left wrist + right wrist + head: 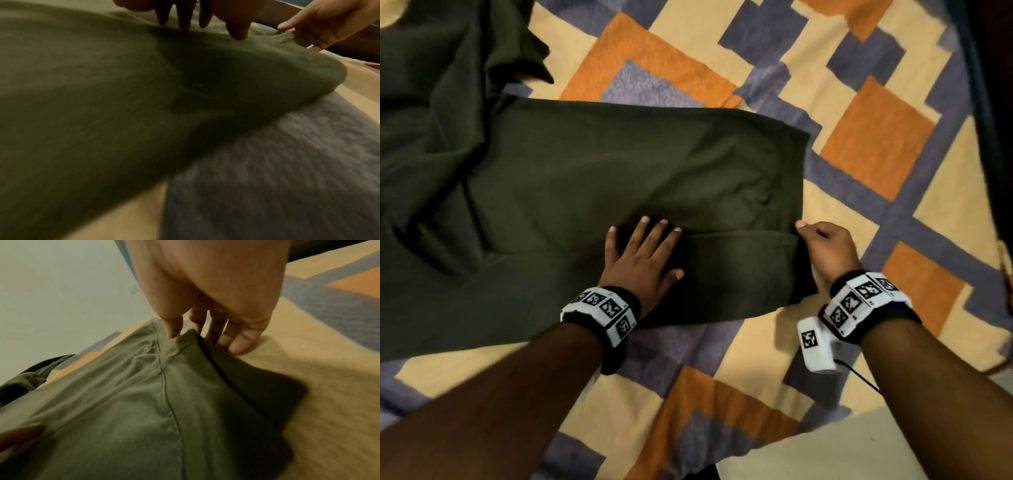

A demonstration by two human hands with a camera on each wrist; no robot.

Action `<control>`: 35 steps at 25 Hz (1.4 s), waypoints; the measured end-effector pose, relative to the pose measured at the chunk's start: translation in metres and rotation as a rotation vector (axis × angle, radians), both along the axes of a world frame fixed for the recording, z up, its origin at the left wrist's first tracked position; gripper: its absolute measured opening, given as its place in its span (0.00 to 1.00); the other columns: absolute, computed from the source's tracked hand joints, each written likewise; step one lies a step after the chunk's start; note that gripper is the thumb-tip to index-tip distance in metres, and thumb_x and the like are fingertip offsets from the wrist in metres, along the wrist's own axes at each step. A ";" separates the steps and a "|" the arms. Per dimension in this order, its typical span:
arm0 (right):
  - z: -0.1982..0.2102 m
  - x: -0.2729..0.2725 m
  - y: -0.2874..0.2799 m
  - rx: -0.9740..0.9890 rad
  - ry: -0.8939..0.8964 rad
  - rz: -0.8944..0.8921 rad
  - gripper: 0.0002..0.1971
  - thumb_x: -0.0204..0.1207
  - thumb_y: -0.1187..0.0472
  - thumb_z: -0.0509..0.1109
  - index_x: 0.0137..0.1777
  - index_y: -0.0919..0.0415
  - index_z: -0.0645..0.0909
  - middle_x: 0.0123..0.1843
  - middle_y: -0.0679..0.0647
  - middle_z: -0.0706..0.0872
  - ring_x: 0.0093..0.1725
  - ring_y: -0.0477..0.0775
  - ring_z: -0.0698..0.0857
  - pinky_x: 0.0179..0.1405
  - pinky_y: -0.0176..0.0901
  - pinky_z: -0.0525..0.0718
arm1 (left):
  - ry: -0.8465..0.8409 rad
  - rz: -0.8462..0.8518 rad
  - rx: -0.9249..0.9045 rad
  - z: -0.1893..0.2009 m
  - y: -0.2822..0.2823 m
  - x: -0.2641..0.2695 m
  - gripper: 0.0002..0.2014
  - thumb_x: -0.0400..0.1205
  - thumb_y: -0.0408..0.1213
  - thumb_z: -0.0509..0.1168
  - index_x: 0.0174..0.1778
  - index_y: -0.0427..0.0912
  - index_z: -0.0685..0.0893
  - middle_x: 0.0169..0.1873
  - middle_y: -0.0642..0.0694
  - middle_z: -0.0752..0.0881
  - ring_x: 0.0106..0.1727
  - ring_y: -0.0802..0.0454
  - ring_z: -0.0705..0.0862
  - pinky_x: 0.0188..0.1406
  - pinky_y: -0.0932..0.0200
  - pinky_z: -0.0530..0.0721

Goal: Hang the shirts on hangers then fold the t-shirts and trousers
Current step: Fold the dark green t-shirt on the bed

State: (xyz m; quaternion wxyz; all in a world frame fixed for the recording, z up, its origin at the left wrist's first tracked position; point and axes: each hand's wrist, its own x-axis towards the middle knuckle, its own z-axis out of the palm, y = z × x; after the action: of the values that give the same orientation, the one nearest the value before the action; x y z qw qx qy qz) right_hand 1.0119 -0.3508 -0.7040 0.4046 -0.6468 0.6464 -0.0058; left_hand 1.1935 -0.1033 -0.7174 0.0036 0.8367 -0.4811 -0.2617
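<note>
A dark olive-green garment (619, 164) lies spread on the patterned bedcover, partly folded over itself, with its left part crumpled. My left hand (643, 253) lies flat on it, fingers spread and straight, pressing the cloth near the fold line. My right hand (822, 243) pinches the garment's right edge at the fold between thumb and fingers. In the right wrist view the right hand (185, 335) holds that raised corner of the garment (144, 402) just above the bed. In the left wrist view my left fingers (185, 21) touch the garment (102, 97).
The bedcover (876, 144) has orange, purple and cream blocks and lies under everything. The bed's near edge (825, 442) runs at the lower right, with pale floor beyond. A dark upright edge (983, 102) stands at the far right.
</note>
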 end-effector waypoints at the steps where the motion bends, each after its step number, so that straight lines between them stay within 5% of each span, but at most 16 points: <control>1: -0.002 0.006 -0.001 -0.005 -0.030 0.016 0.21 0.76 0.47 0.70 0.27 0.59 0.74 0.27 0.53 0.78 0.34 0.57 0.77 0.40 0.49 0.76 | -0.005 -0.005 -0.004 0.000 -0.010 -0.001 0.32 0.82 0.62 0.45 0.83 0.58 0.50 0.84 0.55 0.51 0.84 0.49 0.44 0.76 0.32 0.37; 4: -0.006 0.025 -0.006 0.090 -0.146 -0.011 0.14 0.70 0.48 0.76 0.33 0.58 0.80 0.36 0.56 0.87 0.40 0.57 0.84 0.50 0.56 0.84 | 0.030 0.016 0.009 -0.007 -0.025 -0.003 0.33 0.82 0.62 0.45 0.83 0.58 0.48 0.84 0.56 0.46 0.84 0.49 0.42 0.78 0.36 0.39; 7: -0.009 0.036 -0.003 0.342 -0.153 0.051 0.19 0.63 0.48 0.81 0.45 0.63 0.88 0.44 0.56 0.92 0.47 0.54 0.89 0.56 0.55 0.87 | 0.036 0.050 0.035 -0.010 -0.025 -0.007 0.37 0.75 0.66 0.35 0.82 0.60 0.41 0.82 0.59 0.40 0.84 0.47 0.41 0.78 0.35 0.40; 10: -0.005 0.032 -0.003 0.217 -0.065 0.230 0.19 0.78 0.50 0.70 0.58 0.66 0.84 0.58 0.62 0.88 0.60 0.61 0.85 0.64 0.54 0.80 | -0.008 0.045 0.090 -0.007 -0.019 -0.007 0.34 0.77 0.67 0.37 0.79 0.67 0.35 0.78 0.61 0.31 0.83 0.45 0.37 0.75 0.29 0.39; 12: -0.002 0.023 -0.013 0.087 0.022 0.286 0.19 0.83 0.51 0.64 0.61 0.67 0.80 0.63 0.67 0.84 0.63 0.66 0.81 0.60 0.49 0.77 | -0.012 0.063 0.128 -0.006 -0.016 -0.002 0.33 0.79 0.67 0.42 0.76 0.72 0.32 0.78 0.62 0.28 0.82 0.45 0.33 0.73 0.27 0.37; 16: -0.002 0.017 -0.025 -0.001 0.174 0.403 0.21 0.84 0.48 0.61 0.64 0.66 0.76 0.63 0.69 0.83 0.63 0.71 0.80 0.58 0.53 0.76 | -0.015 0.009 0.120 -0.012 -0.008 0.006 0.33 0.76 0.69 0.37 0.75 0.73 0.31 0.82 0.57 0.34 0.83 0.45 0.36 0.74 0.26 0.42; 19: -0.001 0.021 -0.020 -0.016 0.218 0.391 0.22 0.81 0.44 0.63 0.63 0.63 0.76 0.61 0.66 0.84 0.62 0.70 0.81 0.58 0.56 0.78 | -0.028 0.015 0.076 -0.010 -0.011 0.007 0.34 0.76 0.68 0.41 0.80 0.70 0.42 0.84 0.54 0.44 0.83 0.46 0.43 0.73 0.27 0.49; 22: 0.011 0.026 -0.024 -0.028 0.004 0.330 0.18 0.79 0.45 0.67 0.56 0.59 0.78 0.54 0.57 0.86 0.57 0.60 0.83 0.53 0.47 0.78 | -0.059 0.098 -0.067 -0.004 -0.026 0.017 0.32 0.77 0.67 0.47 0.77 0.60 0.66 0.78 0.50 0.67 0.79 0.44 0.59 0.67 0.33 0.62; 24: 0.017 0.038 -0.028 -0.007 -0.249 0.276 0.12 0.80 0.50 0.69 0.56 0.57 0.80 0.52 0.49 0.86 0.55 0.49 0.84 0.51 0.39 0.78 | -0.071 0.125 -0.092 -0.001 -0.042 0.038 0.31 0.76 0.67 0.47 0.72 0.60 0.72 0.71 0.49 0.72 0.74 0.43 0.64 0.64 0.37 0.63; 26: 0.014 0.058 -0.038 0.023 -0.392 0.240 0.09 0.82 0.53 0.67 0.59 0.54 0.81 0.53 0.46 0.85 0.54 0.43 0.83 0.52 0.35 0.79 | -0.088 0.134 -0.098 0.000 -0.058 0.064 0.30 0.76 0.67 0.46 0.69 0.60 0.75 0.69 0.49 0.73 0.71 0.43 0.66 0.65 0.38 0.62; 29: -0.001 0.095 -0.070 0.139 -0.504 -0.018 0.09 0.80 0.58 0.62 0.53 0.58 0.83 0.51 0.56 0.85 0.54 0.54 0.83 0.56 0.46 0.79 | -0.174 0.111 -0.101 -0.002 -0.072 0.101 0.25 0.80 0.62 0.49 0.71 0.59 0.73 0.73 0.47 0.70 0.75 0.41 0.63 0.68 0.36 0.61; 32: 0.006 0.100 -0.100 0.428 -0.466 -0.200 0.16 0.81 0.70 0.54 0.48 0.59 0.84 0.40 0.57 0.84 0.39 0.55 0.83 0.39 0.44 0.81 | -0.168 0.138 -0.046 -0.007 -0.072 0.130 0.24 0.84 0.56 0.53 0.77 0.63 0.62 0.82 0.49 0.55 0.82 0.41 0.50 0.72 0.31 0.56; 35: 0.019 0.098 -0.105 0.654 -0.375 -0.151 0.12 0.83 0.65 0.58 0.43 0.53 0.80 0.32 0.50 0.83 0.29 0.49 0.81 0.30 0.37 0.79 | -0.117 0.197 0.040 -0.011 -0.069 0.144 0.29 0.84 0.58 0.50 0.81 0.67 0.47 0.83 0.57 0.44 0.84 0.46 0.43 0.74 0.27 0.52</control>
State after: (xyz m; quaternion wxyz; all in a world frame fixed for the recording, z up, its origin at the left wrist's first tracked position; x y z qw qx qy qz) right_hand 1.1097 -0.4563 -0.6854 0.6993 -0.4220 0.5746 0.0526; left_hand 1.3372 -0.1721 -0.7286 -0.0157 0.8936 -0.3908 -0.2201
